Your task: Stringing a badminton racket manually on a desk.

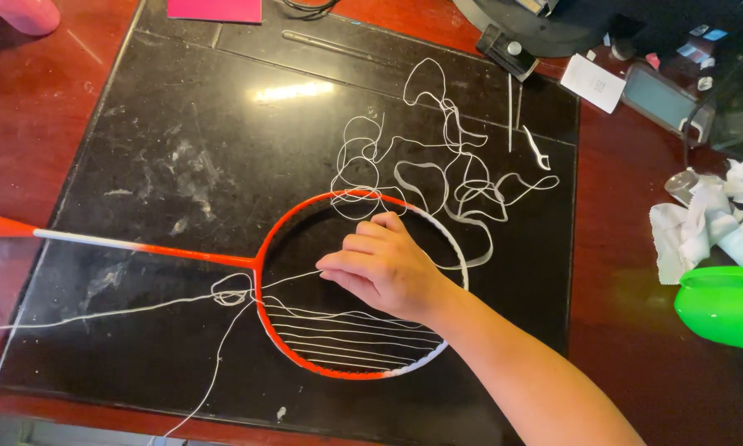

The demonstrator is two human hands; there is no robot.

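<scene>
An orange and white badminton racket (258,272) lies flat on a black mat (181,124), its shaft (140,245) pointing left. Several white strings (347,343) run across the lower part of its head; the upper part is unstrung. My right hand (384,268) reaches in from the lower right and rests over the head, fingers pinched on a loose white string (293,279) that passes through the frame's left side and trails off to the left. A tangle of white string (438,165) lies beyond the head. My left hand is out of view.
The mat sits on a red-brown table (628,272). A green plastic object (723,306) and crumpled white cloth (702,223) lie at the right. A white card (593,83) and dark devices are at the top right, pink paper (214,8) at the top.
</scene>
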